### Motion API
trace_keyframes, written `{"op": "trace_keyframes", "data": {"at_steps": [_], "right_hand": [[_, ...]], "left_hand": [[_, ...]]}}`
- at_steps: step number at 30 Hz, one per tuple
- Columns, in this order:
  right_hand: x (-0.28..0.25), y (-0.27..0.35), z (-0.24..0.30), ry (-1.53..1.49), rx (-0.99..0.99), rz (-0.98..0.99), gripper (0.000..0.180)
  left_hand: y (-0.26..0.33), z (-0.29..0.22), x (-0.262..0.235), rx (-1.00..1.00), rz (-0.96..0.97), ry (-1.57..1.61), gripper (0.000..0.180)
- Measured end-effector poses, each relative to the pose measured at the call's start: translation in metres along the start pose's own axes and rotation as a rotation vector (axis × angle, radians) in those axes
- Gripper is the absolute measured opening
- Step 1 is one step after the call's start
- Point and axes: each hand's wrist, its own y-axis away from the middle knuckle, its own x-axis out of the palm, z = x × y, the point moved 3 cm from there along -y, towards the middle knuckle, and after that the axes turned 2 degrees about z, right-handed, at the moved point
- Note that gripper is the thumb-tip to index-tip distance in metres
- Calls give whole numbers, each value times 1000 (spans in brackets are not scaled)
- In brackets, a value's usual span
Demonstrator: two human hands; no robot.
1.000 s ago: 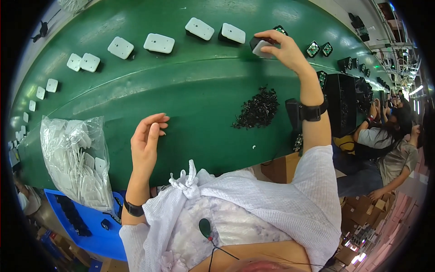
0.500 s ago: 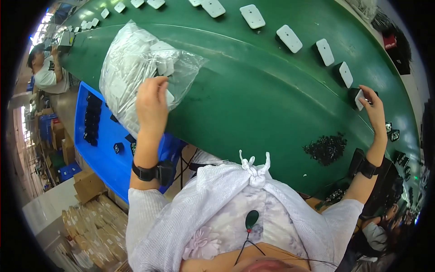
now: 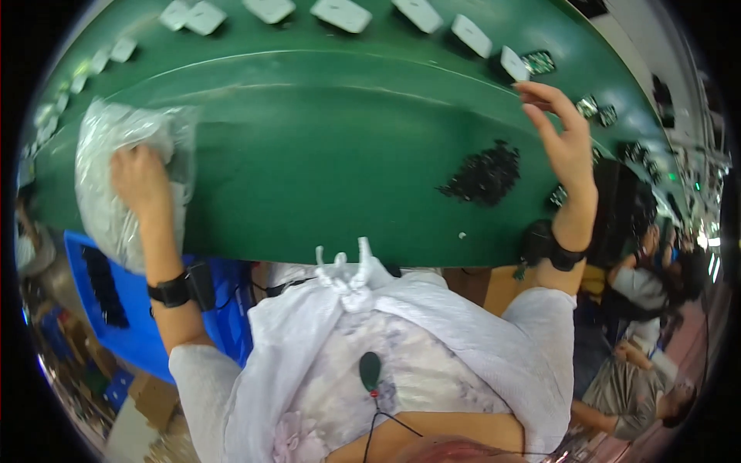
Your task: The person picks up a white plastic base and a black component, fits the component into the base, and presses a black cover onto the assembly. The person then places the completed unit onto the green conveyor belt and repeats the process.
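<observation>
L hand (image 3: 141, 181) at clear plastic bag (image 3: 99, 197) of white pcs, L side of green table (image 3: 309, 185), fingers curled, can't tell if gripping anything; R hand (image 3: 567, 143) w/ thumb & fingers apart, loose, just beside white-topped unit (image 3: 514, 65) at R end of curved row; blk parts pile (image 3: 488, 176) nearby

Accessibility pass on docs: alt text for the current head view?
A person's left hand is at a clear bag of white parts on a green worktop, while the right hand hovers open near a row of white-topped pieces. A pile of small black parts lies nearer the right hand.
</observation>
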Motion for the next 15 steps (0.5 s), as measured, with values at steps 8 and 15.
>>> {"op": "trace_keyframes", "data": {"at_steps": [8,15], "right_hand": [[20,34,-3,-65,109,64,23],[27,42,-3,-123,138,81,22]], "left_hand": [[37,-44,-34,58,102,426,18],[48,-7,-89,79,142,416,24]]}}
